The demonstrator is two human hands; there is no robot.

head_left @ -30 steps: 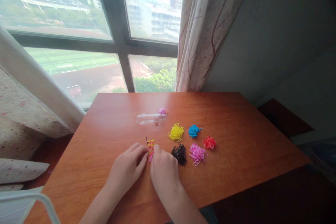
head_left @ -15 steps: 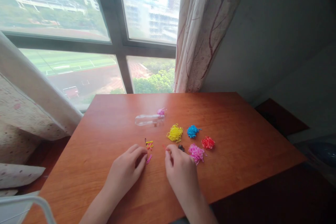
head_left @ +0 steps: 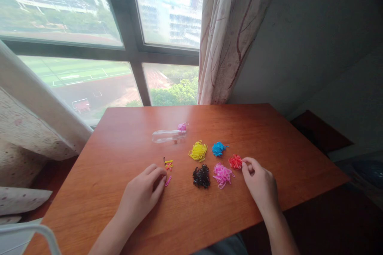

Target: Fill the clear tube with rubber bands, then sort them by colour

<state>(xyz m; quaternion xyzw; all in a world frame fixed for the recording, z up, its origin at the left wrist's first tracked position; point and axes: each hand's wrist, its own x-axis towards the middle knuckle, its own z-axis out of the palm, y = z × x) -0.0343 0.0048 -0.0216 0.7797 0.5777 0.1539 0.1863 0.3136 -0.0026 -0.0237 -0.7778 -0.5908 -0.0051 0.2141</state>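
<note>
My right hand (head_left: 259,177) is at the right edge of a small red pile of rubber bands (head_left: 235,161), thumb and forefinger pinched on a red band there. My left hand (head_left: 145,187) rests on the table with curled fingers, thumb and fingertips together; whether anything is between them is hidden. A pink rubber band (head_left: 168,181) lies right beside those fingertips. Just beyond is a little group of yellow, orange-red and black bands (head_left: 169,164). Between the hands lie a black pile of bands (head_left: 201,176) and a pink pile (head_left: 223,175).
Farther back are a yellow pile of bands (head_left: 198,150) and a blue pile (head_left: 219,149). A clear plastic item (head_left: 168,136) lies behind them, with something pink (head_left: 182,126) at its right end. The wooden table (head_left: 125,135) reaches toward the window and curtains (head_left: 220,48).
My right hand has moved right, from beside the left hand over the black pile to the red pile, uncovering the black pile. My left hand has stayed in place.
</note>
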